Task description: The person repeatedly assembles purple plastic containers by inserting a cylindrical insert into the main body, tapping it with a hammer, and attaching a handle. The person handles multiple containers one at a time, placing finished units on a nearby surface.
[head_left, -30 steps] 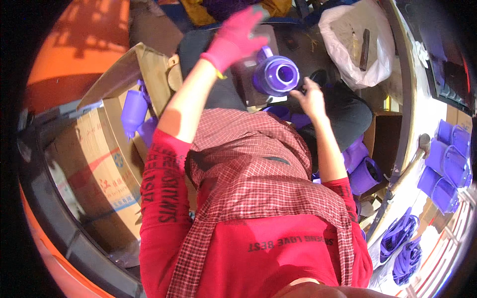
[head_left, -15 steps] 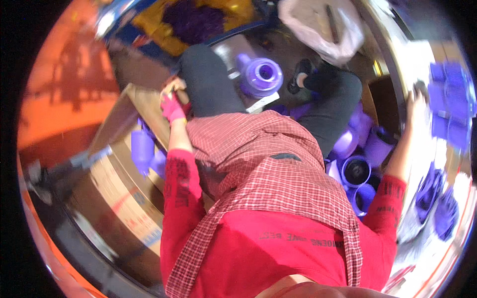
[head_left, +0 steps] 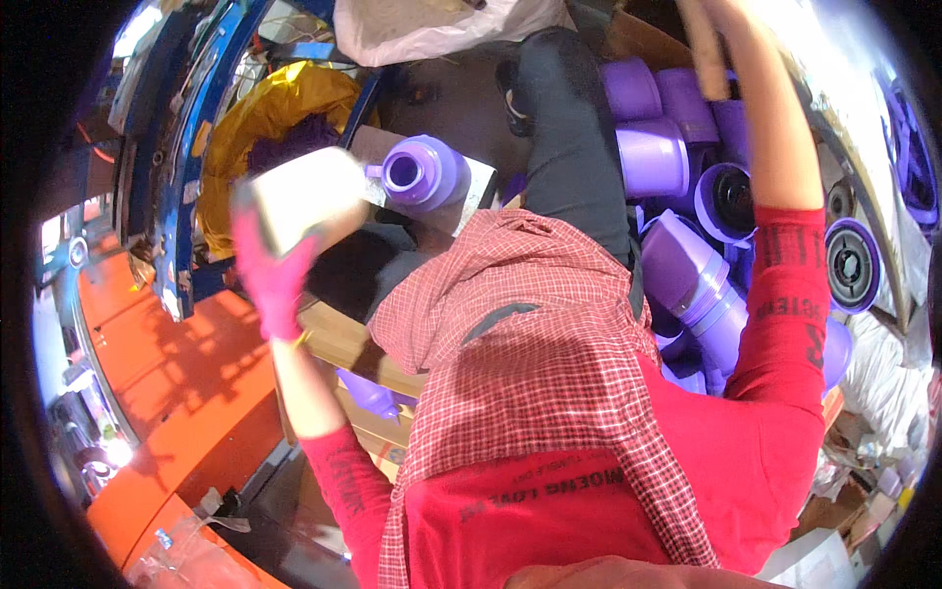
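My left hand (head_left: 273, 270), in a pink glove, is closed round a pale, blocky object (head_left: 312, 196). Glare and motion blur hide what kind of thing it is. Just right of it stands a purple plastic jug-like container (head_left: 424, 172) with a round open neck, over a white sheet. My bare right hand (head_left: 714, 39) is blurred and partly cut off at the upper edge. Its visible fingers are apart, and I see nothing in them. Below and beside it lie several purple plastic containers (head_left: 653, 157), one with a black round inside (head_left: 726, 201).
A yellow bag (head_left: 224, 157) with purple pieces stands at the upper left. At the top is a whitish sack (head_left: 432, 29). Orange panels (head_left: 196, 378) fill the left side. Cardboard (head_left: 339, 329) and a purple piece (head_left: 368, 393) lie beside my left arm. A black disc (head_left: 852, 263) is at right.
The view has turned. My left hand has risen from beside the cardboard box and now holds up the pale object. My right hand has left the pale edge at right and moved forward.
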